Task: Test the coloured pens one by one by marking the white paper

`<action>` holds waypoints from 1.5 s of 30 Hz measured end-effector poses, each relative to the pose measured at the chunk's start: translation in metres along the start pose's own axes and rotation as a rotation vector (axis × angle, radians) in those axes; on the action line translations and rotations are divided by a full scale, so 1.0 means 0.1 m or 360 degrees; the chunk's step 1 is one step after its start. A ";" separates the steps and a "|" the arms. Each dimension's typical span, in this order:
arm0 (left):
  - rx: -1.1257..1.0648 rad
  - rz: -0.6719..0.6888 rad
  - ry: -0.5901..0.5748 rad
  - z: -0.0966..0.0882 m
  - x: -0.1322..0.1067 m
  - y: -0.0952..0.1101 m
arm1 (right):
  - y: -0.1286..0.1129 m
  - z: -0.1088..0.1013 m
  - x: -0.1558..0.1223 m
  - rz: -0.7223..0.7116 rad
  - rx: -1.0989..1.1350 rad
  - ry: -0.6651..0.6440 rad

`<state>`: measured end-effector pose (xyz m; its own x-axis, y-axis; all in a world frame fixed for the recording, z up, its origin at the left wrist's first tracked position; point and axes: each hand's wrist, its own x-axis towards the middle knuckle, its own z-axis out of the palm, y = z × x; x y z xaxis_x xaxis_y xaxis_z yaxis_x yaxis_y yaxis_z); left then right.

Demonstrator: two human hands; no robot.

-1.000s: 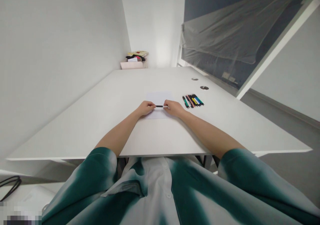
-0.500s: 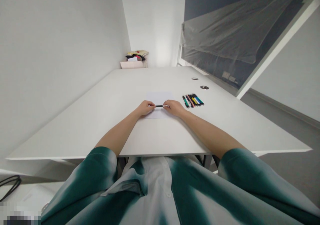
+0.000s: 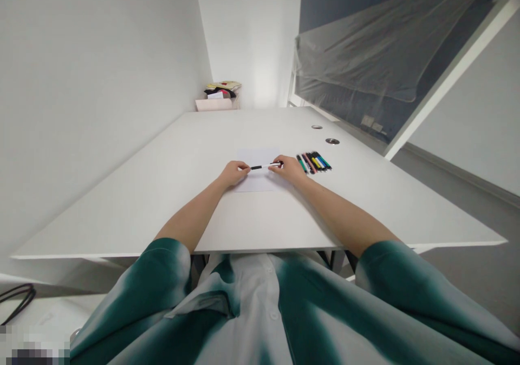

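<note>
A person's left hand point(image 3: 233, 174) is resting at the left of a plain white sheet of paper point(image 3: 255, 185) on a white tabletop point(image 3: 162, 202). Its fingertips are curling against the dark end of a slim black-and-white pen point(image 3: 266, 166), though I cannot tell whether they are gripping it. The pen is lying crosswise over the upper part of the sheet, spanning the gap between the hands. The right hand point(image 3: 289, 170) is pinching the pen's other end, with thumb and fingers pressed together on the barrel. No marks can be made out on the sheet. Just right of the sheet, a tight row of slim pens point(image 3: 313, 162) in green, pink, yellow and blue is lying side by side, with neither hand touching it. No brand or lettering is legible on any pen. Farther right of the sheet, two round metal-rimmed desk grommets point(image 3: 332, 141) are sitting in the tabletop.
</note>
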<state>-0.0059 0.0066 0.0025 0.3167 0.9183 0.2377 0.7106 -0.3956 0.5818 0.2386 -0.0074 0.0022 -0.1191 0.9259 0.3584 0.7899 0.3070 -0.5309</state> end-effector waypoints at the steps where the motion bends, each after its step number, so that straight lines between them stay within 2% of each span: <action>1: 0.0043 -0.0004 0.0012 -0.01 -0.01 0.00 | 0.02 -0.01 0.02 0.0038 0.0113 0.0011; 9: 0.0465 0.0188 -0.0021 0.03 -0.07 0.08 | 0.05 0.02 0.07 0.0279 0.1337 -0.0030; 14: 0.0578 0.0318 0.0070 0.11 -0.11 0.17 | -0.01 0.00 0.07 0.0432 0.1742 -0.0021; 18: 0.0594 0.0368 0.0140 0.13 -0.12 0.19 | -0.04 -0.06 0.08 0.0545 0.1715 -0.0095; 23: 0.0544 0.0316 0.0234 0.11 -0.11 0.18 | -0.09 -0.11 0.04 0.0482 0.1588 -0.0221; 27: 0.0512 0.0323 0.0214 0.11 -0.11 0.19 | -0.14 -0.10 0.01 0.0561 0.1763 -0.0298; 31: 0.0542 0.0352 0.0193 0.14 -0.11 0.19 | -0.14 -0.07 0.01 0.0628 0.1954 -0.0291; 37: 0.0522 0.0363 0.0197 0.15 -0.10 0.17 | -0.13 -0.06 0.01 0.0504 0.1687 -0.0265; 45: 0.0502 0.0364 0.0158 0.14 -0.11 0.22 | -0.17 -0.10 0.00 0.0517 0.1790 -0.0251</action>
<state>0.0148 -0.0129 0.0017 0.4380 0.7968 0.4163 0.7916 -0.5613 0.2415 0.2313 -0.0154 0.0192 -0.1453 0.9891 0.0247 -0.1677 -0.0001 -0.9858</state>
